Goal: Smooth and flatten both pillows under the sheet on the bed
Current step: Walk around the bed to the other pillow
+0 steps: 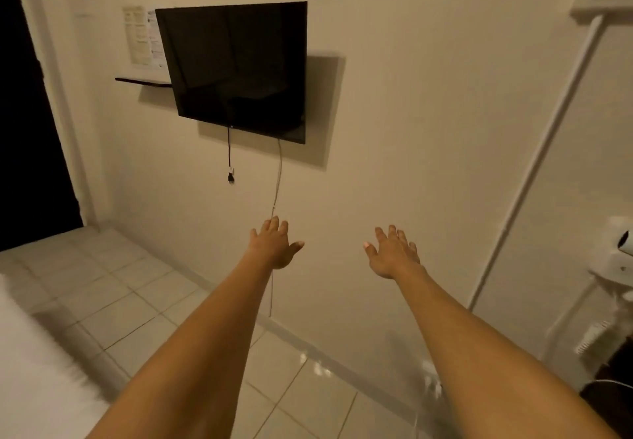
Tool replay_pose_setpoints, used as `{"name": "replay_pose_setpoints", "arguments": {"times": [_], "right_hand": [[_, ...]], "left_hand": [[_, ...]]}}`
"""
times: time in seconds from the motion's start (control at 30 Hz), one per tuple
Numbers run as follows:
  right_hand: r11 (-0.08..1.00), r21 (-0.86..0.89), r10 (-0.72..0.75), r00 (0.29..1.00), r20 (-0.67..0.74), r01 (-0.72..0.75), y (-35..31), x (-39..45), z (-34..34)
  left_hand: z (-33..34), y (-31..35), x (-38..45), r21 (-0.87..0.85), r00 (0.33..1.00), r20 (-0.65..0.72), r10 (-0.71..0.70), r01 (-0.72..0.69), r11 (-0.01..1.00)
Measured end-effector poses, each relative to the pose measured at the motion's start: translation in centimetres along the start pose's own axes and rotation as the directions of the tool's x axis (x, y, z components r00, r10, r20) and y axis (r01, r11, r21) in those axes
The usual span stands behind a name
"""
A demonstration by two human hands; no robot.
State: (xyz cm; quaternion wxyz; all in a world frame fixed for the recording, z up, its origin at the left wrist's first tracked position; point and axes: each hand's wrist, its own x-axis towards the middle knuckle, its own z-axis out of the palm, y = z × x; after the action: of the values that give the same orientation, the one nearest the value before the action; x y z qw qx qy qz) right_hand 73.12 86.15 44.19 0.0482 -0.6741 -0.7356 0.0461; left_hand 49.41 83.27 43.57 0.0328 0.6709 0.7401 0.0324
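Note:
Both my arms stretch straight out toward the wall, above the floor. My left hand is open with fingers spread and holds nothing. My right hand is likewise open and empty. Only a white corner of the bed shows at the lower left, blurred. No pillow is in view. Both hands are well to the right of the bed and touch nothing.
A black wall-mounted TV hangs ahead with two cables dangling below it. A small shelf sits to its left. A dark doorway is at far left. The tiled floor runs between bed and wall. White objects stand at right.

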Motion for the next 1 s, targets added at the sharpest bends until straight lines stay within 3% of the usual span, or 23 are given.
{"name": "replay_pose_setpoints", "arguments": {"times": [0.3, 0.53, 1.0], "right_hand": [[0.991, 0.013, -0.135, 0.990, 0.040, 0.135, -7.0, 17.5, 0.9], [0.946, 0.035, -0.324, 0.942, 0.083, 0.323, -15.5, 29.5, 3.1], [0.650, 0.023, -0.756, 0.642, 0.127, 0.760, -36.7, 45.5, 5.6]], "left_hand": [[-0.8, -6.5, 14.4, 0.015, 0.992, 0.003, -0.123, 0.123, 0.992], [-1.2, -14.0, 21.8, 0.001, 0.937, -0.032, -0.349, 0.349, 0.937], [-2.4, -27.0, 28.0, -0.093, 0.684, -0.101, -0.723, 0.717, 0.691]]}}
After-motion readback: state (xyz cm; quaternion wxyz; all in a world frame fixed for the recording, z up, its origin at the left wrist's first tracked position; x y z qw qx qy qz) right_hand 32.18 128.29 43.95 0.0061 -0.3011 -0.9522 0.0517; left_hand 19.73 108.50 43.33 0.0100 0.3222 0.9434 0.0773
